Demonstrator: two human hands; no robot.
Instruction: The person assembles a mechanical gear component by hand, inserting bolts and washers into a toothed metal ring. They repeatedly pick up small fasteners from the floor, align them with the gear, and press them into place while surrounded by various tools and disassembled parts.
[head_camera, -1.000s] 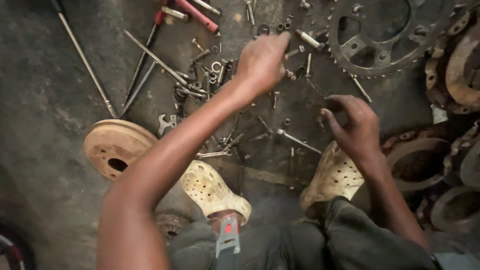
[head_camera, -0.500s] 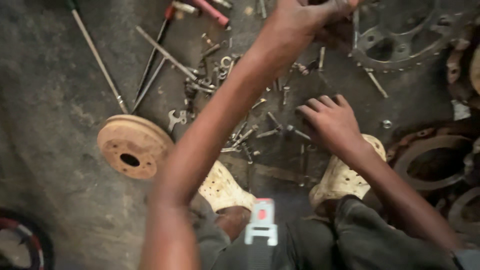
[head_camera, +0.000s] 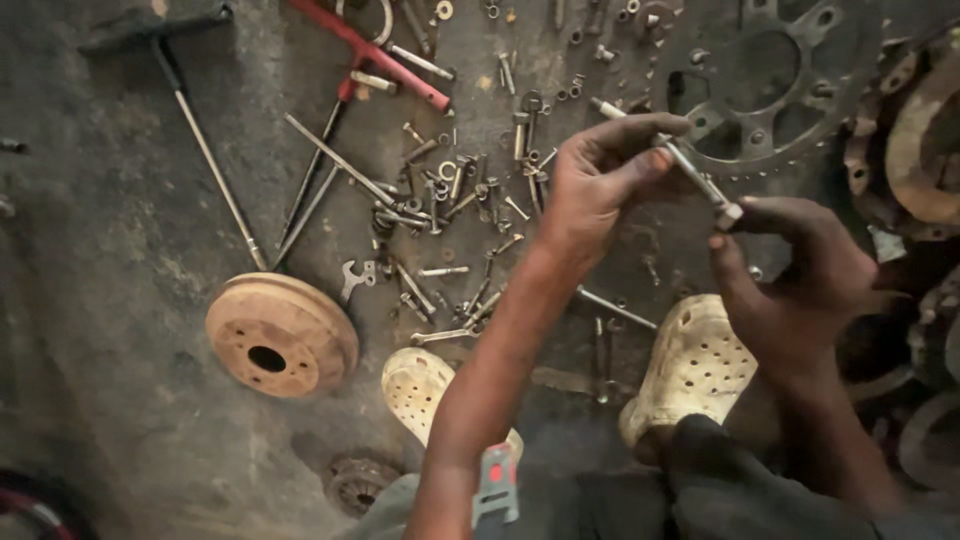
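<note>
A long, thin, grey steel bolt (head_camera: 672, 152) is held in the air between both hands, above the dark, oil-stained concrete floor (head_camera: 110, 260), near its upper right part and just below the large toothed steel sprocket (head_camera: 770, 80). The left hand (head_camera: 600, 180) is clamped round the shank, thumb and fingers closed on it; the right hand (head_camera: 800, 270) is pinched with its fingertips on the lower end, where a small nut or head sits, which of the two cannot be told. The bolt is judged stiff, light and probably greasy, so slipping is a risk; the shank is best gripped mid-length, with the threaded end left free. A scatter of loose grey bolts, nuts and small spanners (head_camera: 450, 210) is spread over the floor's middle. A rusty round brake drum (head_camera: 282, 336) lies towards the lower left, a red-handled T-wrench (head_camera: 375, 55) at the top edge. Two pale perforated clogs (head_camera: 690, 370) are planted near the bottom edge. Rusty rings (head_camera: 925, 140) are stacked along the right edge. Room is tight; the floor is gritty and uneven.
</note>
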